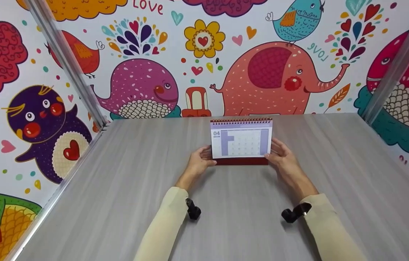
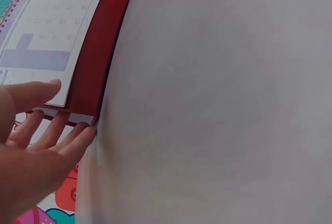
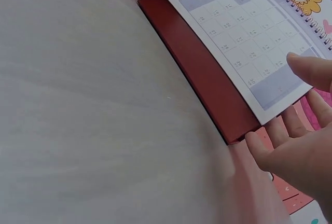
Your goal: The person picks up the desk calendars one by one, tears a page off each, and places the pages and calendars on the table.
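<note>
A spiral-bound desk calendar [image 1: 242, 143] stands upright on the grey table, with a dark red base and a page marked 04. At its left side is my left hand [image 1: 197, 162], thumb toward the front and the other fingers extended along the side edge. In the left wrist view the fingertips [image 2: 83, 130] are right at the red base's end. My right hand [image 1: 285, 161] is at the opposite side, thumb [image 3: 309, 70] over the page's edge and fingers reaching to the base's corner. Neither hand's fingers wrap round the calendar.
The table [image 1: 240, 217] spreads out on all sides of the calendar. Behind it rises a wall [image 1: 204, 72] printed with cartoon animals. A metal post [image 1: 70, 65] stands at the left back corner and another post [image 1: 400, 61] at the right.
</note>
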